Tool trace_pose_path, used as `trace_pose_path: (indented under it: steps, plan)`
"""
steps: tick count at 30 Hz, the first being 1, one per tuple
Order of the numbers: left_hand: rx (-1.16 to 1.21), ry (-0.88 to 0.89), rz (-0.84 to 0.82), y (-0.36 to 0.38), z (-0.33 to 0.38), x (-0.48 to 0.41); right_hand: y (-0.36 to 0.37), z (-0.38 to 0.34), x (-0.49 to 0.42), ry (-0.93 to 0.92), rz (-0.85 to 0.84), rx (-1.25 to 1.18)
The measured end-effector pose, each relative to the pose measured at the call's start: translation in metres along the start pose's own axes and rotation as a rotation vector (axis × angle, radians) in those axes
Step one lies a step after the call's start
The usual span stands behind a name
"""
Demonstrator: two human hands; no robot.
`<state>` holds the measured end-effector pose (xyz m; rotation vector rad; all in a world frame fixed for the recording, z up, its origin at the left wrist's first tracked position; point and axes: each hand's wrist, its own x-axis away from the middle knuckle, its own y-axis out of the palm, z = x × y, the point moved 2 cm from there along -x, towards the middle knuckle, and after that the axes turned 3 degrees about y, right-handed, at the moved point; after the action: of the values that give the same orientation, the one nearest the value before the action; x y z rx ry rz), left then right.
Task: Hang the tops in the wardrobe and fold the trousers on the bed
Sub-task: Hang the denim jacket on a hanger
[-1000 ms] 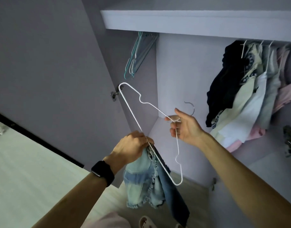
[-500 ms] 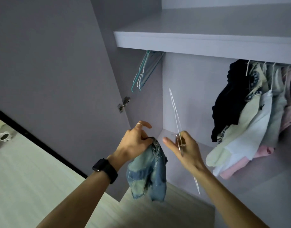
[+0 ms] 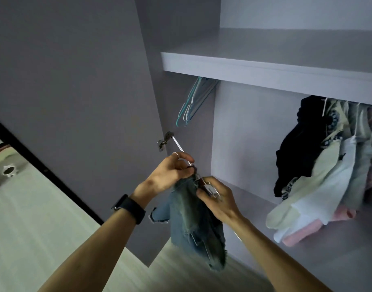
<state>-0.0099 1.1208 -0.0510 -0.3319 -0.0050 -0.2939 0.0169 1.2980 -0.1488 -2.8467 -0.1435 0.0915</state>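
A frayed light-blue denim garment (image 3: 193, 224) hangs in front of the open wardrobe. My left hand (image 3: 172, 171) grips its top edge, and a thin white wire hanger (image 3: 179, 147) slants up from under that hand's fingers. Just to the right, my right hand (image 3: 217, 199) pinches the garment's top together with the hanger's lower part. Most of the hanger is hidden by my hands and the cloth.
Empty teal and white hangers (image 3: 193, 102) hang at the rail's left end under the shelf (image 3: 265, 68). Several hung tops (image 3: 332, 165), dark, cream, white and pink, fill the right. The open wardrobe door (image 3: 75, 91) stands left, with pale floor (image 3: 33, 228) below.
The hanger, held edge-on in my right hand half a second ago, now lies slanted into the denim garment. My hands have come together at the garment's top. The view has tilted upward.
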Motion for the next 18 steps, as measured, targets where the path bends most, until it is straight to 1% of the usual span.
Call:
trace_pose_path:
  steps: [2, 5, 7, 10, 11, 12, 13, 14, 15, 16, 18]
  plan:
    - [0.014, -0.014, -0.018, -0.003, -0.002, 0.001, 0.007, -0.004, -0.005, 0.003, -0.070, -0.036]
    - [0.008, -0.064, -0.040, -0.010, -0.005, 0.002, 0.011, -0.005, -0.016, 0.025, -0.091, -0.013]
    - [-0.004, -0.084, 0.003, -0.017, -0.008, 0.003, 0.007, -0.003, -0.024, 0.023, -0.080, 0.030]
    - [0.046, -0.131, 0.076, -0.021, -0.022, 0.008, -0.007, -0.006, -0.034, 0.025, -0.053, 0.142]
    - [-0.026, -0.150, 0.082, -0.019, -0.027, 0.010, -0.011, -0.011, -0.036, 0.027, -0.053, 0.178]
    - [-0.178, -0.167, 0.073, -0.017, -0.032, 0.011, -0.014, -0.019, -0.037, 0.016, -0.058, 0.207]
    - [-0.392, -0.174, 0.066, -0.014, -0.037, 0.012, -0.016, -0.028, -0.039, -0.002, -0.068, 0.242]
    - [-0.616, -0.153, 0.095, -0.010, -0.040, 0.014, -0.017, -0.036, -0.041, -0.030, -0.078, 0.285]
    - [-0.780, -0.104, 0.150, -0.006, -0.039, 0.016, -0.018, -0.046, -0.043, -0.055, -0.088, 0.342]
    - [-0.865, -0.038, 0.211, -0.003, -0.037, 0.018, -0.020, -0.054, -0.044, -0.077, -0.094, 0.403]
    - [-0.925, 0.065, 0.327, -0.002, -0.039, 0.022, -0.025, -0.068, -0.047, -0.107, -0.087, 0.518]
